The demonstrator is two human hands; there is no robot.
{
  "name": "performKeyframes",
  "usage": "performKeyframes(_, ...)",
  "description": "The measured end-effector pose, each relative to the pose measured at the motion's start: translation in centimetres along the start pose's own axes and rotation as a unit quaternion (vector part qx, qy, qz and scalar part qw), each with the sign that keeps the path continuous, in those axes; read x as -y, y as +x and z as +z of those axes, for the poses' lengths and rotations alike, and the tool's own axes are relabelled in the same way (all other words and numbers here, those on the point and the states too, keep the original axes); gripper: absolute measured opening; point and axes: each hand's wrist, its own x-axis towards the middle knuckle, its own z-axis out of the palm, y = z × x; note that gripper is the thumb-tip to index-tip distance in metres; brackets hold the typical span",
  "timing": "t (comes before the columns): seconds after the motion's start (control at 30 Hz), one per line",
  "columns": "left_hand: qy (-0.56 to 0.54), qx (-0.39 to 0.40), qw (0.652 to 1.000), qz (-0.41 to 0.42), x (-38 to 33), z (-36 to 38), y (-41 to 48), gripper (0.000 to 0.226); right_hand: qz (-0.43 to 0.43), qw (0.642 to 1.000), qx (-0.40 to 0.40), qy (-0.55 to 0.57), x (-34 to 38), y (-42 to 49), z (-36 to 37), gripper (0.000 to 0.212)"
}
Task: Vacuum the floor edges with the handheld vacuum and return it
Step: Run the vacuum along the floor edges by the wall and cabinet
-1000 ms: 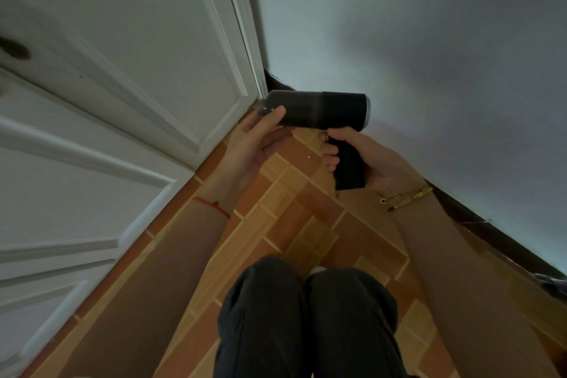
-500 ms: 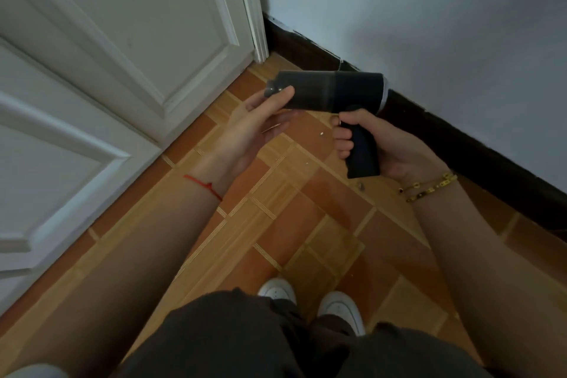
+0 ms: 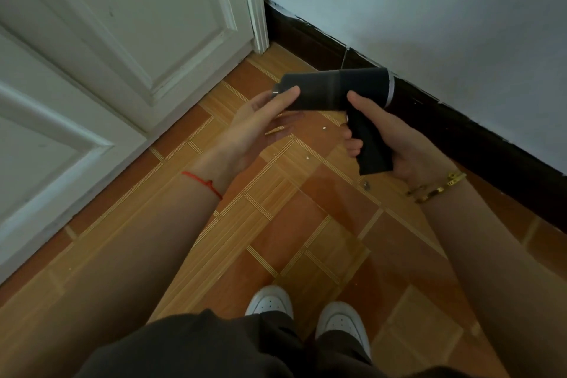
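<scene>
Head view, looking down into a room corner. Far left: a white panelled door [image 3: 129, 27], its frame meeting the floor [image 3: 276, 224] of orange and tan wood-pattern tiles. Left of centre: the left hand [image 3: 254, 132], palm up and fingers loosely spread, thumb laid on the front end of the vacuum [image 3: 334, 89]; a red string [image 3: 204, 183] circles its wrist. Centre: the vacuum, a dark cylinder held level above the floor, nozzle end to the left, with a pale ring at its right end and a dark grip [image 3: 369, 144] slanting down toward the viewer. A few small pale crumbs [image 3: 322, 128] lie on the tiles beneath it. Right of centre: the right hand [image 3: 408, 147] wrapped around the grip, thumb against the cylinder's underside; gold bracelets [image 3: 435, 189] sit at the wrist. Far right: a black skirting [image 3: 478, 132] runs along the foot of a pale wall [image 3: 429, 9], just behind the vacuum's right end. Near edge: two white shoes [image 3: 306, 310] on the tiles and dark trousers [image 3: 214, 347] below the forearms.
</scene>
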Motion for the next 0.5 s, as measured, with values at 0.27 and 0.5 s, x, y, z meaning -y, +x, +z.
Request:
performKeyframes(0.27,0.475,-0.130,0.870,0.030,8.1,-3.7,1.5,0.053,-0.063,0.956,-0.176,-0.228,-3.4,1.6,-2.5,0.035)
performKeyframes(0.5,0.605,-0.070,0.792,-0.031,14.1,-4.3,1.9,0.073,-0.072,0.886,-0.240,-0.389,-6.2,3.5,-4.1,0.032)
